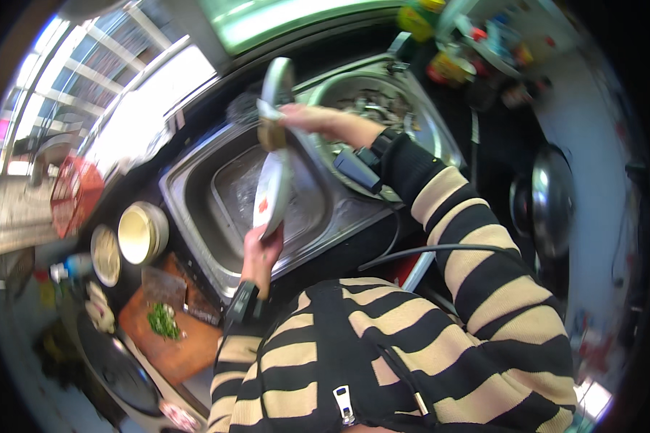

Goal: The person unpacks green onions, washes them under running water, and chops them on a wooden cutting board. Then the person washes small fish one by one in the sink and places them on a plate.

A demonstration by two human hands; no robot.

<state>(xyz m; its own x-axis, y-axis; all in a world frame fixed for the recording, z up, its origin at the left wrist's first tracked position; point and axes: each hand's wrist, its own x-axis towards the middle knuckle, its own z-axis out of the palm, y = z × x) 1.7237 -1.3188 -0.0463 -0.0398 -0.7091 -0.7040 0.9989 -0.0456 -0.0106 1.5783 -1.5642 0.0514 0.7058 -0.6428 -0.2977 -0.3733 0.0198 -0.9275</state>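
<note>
My left hand [262,251] grips the lower edge of a white plate [271,192] with a red mark, tilted steeply over the steel sink basin [309,208]. Above it, my right hand [317,119] reaches to the left at the basin's far edge and holds a blurred, pale round dish [278,81]. A brownish piece [271,135] shows just below my right fingers; what it is, I cannot tell. To the right, under my right forearm, a large round bowl [319,97] stands on the sink and holds dark and silvery pieces.
On the left are stacked cream bowls [135,233], a bowl of pale contents [106,257], an orange cutting board [168,352] with chopped greens [163,322] and a cleaver [164,287]. A red basket [76,197] stands farther left. At right lies a round metal lid [552,200].
</note>
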